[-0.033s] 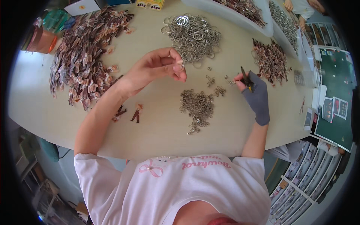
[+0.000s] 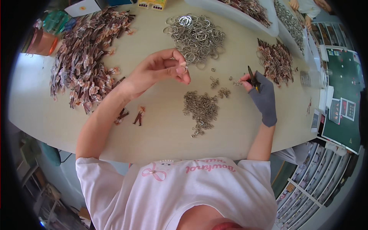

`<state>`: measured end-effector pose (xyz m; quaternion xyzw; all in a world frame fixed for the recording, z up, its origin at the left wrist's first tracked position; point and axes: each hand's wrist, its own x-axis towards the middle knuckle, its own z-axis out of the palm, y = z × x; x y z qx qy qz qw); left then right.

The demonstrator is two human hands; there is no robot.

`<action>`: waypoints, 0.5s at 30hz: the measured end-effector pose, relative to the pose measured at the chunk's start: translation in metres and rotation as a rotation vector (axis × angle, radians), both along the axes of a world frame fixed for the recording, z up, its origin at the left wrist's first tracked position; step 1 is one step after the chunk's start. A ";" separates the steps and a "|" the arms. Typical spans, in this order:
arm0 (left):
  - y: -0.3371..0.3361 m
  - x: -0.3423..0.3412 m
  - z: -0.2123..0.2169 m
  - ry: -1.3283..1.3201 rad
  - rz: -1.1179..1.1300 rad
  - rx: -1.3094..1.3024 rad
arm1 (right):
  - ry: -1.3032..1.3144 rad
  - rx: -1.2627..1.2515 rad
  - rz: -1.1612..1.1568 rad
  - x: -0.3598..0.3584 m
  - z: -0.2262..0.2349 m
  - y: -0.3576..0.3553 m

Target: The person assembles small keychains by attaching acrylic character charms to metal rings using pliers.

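1. Pliers (image 2: 254,81), black and yellow: gripped in right hand (image 2: 262,92), which wears grey glove (image 2: 266,105); fingertips at several loose links (image 2: 237,83), contact cannot be told.
2. Left hand (image 2: 163,73): thumb and finger pinching pale piece (image 2: 184,64), too small to identify, near big rings.
3. Link pile (image 2: 201,108), silvery: on table (image 2: 161,142), between forearms.
4. Big rings (image 2: 201,36), metal: heaped beyond left hand.
5. Figure heap (image 2: 86,57), brown and peach: left of left forearm.
6. Loose figures (image 2: 139,115), two: just beside left forearm.
7. Second heap (image 2: 276,61), brown: beyond right hand.
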<state>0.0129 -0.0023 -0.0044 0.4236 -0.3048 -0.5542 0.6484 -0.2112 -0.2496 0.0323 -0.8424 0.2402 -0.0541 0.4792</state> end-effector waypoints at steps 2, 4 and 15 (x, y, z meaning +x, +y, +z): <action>0.001 -0.001 0.001 -0.025 -0.014 -0.027 | 0.015 0.001 -0.003 0.000 -0.003 -0.009; 0.000 -0.002 0.005 -0.053 -0.009 0.021 | 0.028 0.004 -0.003 -0.001 -0.006 -0.012; 0.000 -0.005 0.000 -0.107 0.056 0.094 | -0.050 -0.281 -0.069 0.037 0.005 0.006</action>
